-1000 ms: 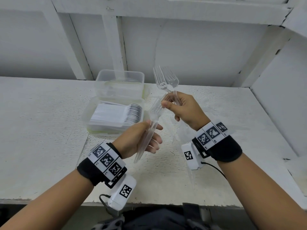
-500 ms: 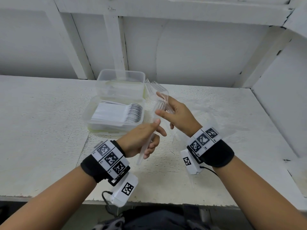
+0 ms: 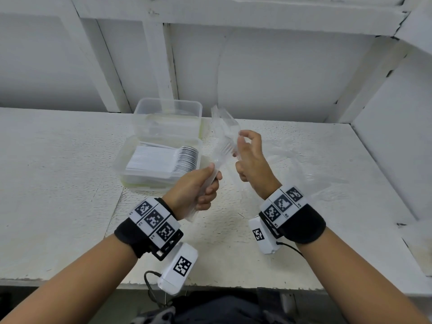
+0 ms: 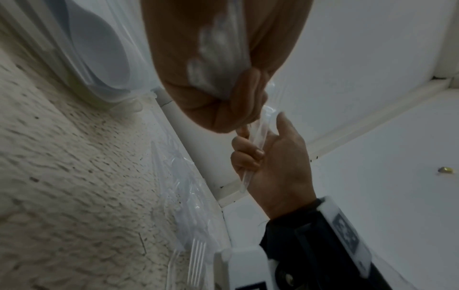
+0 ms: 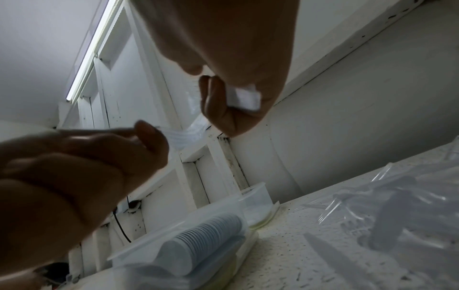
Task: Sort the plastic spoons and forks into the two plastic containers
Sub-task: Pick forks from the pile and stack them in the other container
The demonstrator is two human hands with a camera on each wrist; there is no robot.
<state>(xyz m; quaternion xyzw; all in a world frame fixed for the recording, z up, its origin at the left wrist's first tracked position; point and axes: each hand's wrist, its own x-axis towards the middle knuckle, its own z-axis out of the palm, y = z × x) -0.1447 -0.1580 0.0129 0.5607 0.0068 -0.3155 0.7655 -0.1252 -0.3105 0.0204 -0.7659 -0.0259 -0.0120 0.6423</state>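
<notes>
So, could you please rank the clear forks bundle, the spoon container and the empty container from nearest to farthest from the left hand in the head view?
1. The clear forks bundle: gripped in the left hand itself.
2. The spoon container: just beyond the hand, to its left.
3. The empty container: behind the spoon container, against the wall.

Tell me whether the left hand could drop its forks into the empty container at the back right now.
Probably yes. The left hand grips a bundle of forks above the table, and the back container stands open, lidless, just beyond the spoon container. It would have to reach over that one.
</notes>
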